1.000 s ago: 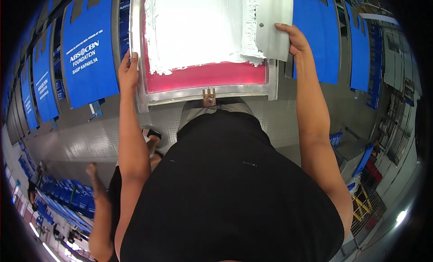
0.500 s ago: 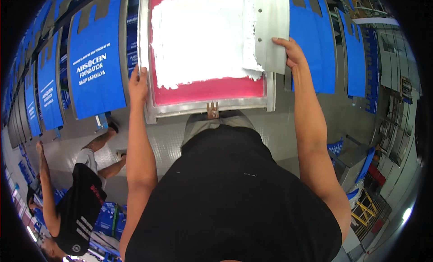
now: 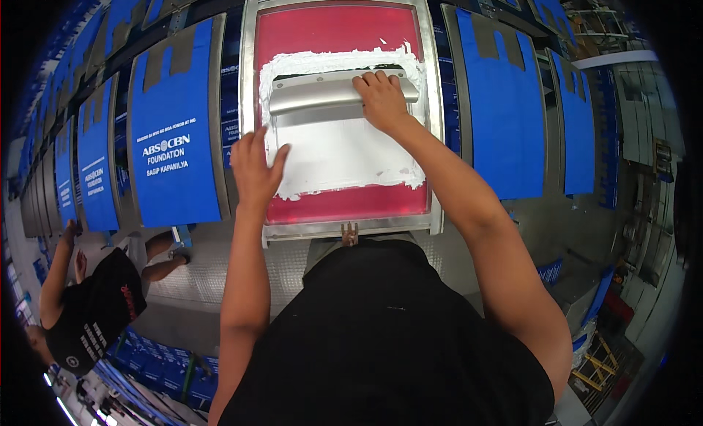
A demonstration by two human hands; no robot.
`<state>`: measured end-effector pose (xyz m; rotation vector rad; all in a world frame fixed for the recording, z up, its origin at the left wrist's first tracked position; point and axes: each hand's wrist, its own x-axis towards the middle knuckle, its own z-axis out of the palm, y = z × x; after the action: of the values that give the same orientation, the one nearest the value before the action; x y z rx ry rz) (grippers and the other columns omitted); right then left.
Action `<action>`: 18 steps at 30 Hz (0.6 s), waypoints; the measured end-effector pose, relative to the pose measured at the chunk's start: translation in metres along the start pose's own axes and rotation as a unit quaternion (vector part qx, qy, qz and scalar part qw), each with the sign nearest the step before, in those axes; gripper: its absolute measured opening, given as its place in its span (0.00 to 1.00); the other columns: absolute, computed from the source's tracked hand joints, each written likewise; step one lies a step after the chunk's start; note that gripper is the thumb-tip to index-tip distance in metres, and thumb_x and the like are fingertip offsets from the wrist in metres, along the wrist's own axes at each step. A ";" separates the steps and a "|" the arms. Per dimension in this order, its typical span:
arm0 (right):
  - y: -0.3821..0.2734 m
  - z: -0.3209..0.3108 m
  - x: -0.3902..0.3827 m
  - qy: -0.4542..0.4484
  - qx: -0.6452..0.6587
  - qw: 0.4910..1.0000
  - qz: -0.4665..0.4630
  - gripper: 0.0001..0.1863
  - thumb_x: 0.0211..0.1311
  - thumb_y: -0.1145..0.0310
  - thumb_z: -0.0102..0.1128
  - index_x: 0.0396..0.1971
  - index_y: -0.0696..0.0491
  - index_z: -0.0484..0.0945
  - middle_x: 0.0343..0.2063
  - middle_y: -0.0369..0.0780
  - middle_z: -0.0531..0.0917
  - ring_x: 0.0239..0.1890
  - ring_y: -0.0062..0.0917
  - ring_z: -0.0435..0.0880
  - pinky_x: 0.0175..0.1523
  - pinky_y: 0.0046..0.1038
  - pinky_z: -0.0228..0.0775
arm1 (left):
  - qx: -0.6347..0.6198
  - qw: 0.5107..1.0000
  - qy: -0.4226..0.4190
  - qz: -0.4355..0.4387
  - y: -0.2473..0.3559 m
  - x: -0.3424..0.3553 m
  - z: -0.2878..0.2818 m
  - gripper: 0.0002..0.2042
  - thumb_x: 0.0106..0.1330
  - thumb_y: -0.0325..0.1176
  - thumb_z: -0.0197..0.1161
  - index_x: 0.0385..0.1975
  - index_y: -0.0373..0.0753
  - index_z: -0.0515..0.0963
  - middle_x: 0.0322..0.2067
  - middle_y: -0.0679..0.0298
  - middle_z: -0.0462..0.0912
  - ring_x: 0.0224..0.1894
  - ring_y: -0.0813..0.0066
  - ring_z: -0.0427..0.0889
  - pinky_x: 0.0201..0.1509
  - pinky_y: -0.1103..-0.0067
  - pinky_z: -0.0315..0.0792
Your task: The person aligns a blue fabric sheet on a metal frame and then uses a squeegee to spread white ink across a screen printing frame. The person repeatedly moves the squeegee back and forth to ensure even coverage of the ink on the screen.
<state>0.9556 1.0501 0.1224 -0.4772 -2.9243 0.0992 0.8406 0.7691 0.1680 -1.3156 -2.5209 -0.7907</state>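
Observation:
In front of me lies a screen-printing frame point(image 3: 261, 38) with metal sides and red mesh point(image 3: 333, 29). White ink point(image 3: 333, 162) covers the middle of the mesh, with a thick ridge at its far edge. A wide metal squeegee point(image 3: 311, 102) lies crosswise over the far part of the ink. My right hand point(image 3: 384, 102) is closed on the squeegee near its right end, fingers curled over its top edge. My left hand point(image 3: 256, 168) is at the frame's left side, thumb and fingers apart, holding nothing.
Blue fabric panels with white print point(image 3: 176, 133) hang or lie on boards left of the frame; more blue panels point(image 3: 509, 126) are on the right. At lower left a person in black point(image 3: 95, 301) reaches toward the panels. A hinge clip point(image 3: 350, 234) sits at the frame's near edge.
The squeegee has swung from upright at the frame's right side to lying crosswise on the ink. My right hand has moved left with it. My left hand's fingers have spread apart.

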 end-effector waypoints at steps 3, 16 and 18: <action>0.006 -0.020 0.021 -0.041 0.009 0.999 0.016 0.22 0.48 0.72 0.62 0.48 0.49 0.76 0.41 0.38 0.80 0.48 0.32 0.76 0.54 0.40 0.61 | 0.097 0.992 -0.034 0.079 0.015 0.067 0.014 0.29 0.53 0.45 0.71 0.54 0.42 0.74 0.50 0.56 0.76 0.53 0.55 0.72 0.57 0.61 0.62; -0.021 -0.096 -0.129 -0.089 0.141 0.985 0.034 0.19 0.40 0.81 0.56 0.38 0.54 0.77 0.29 0.42 0.79 0.38 0.39 0.77 0.52 0.41 0.65 | 0.039 0.971 -0.227 0.058 0.025 -0.011 -0.028 0.19 0.41 0.25 0.68 0.38 0.40 0.77 0.32 0.59 0.76 0.39 0.58 0.76 0.46 0.67 0.68; -0.038 -0.117 -0.158 -0.114 0.158 0.980 0.036 0.18 0.40 0.80 0.58 0.36 0.54 0.78 0.29 0.43 0.80 0.37 0.39 0.78 0.54 0.40 0.66 | 0.014 0.970 -0.241 0.041 0.041 -0.036 -0.053 0.17 0.41 0.24 0.67 0.35 0.39 0.78 0.31 0.60 0.77 0.39 0.60 0.76 0.45 0.67 0.68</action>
<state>1.1124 0.9676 0.2150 -0.5491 -3.0245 0.6580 0.8910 0.7338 0.2136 -1.7687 -2.7876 -0.4539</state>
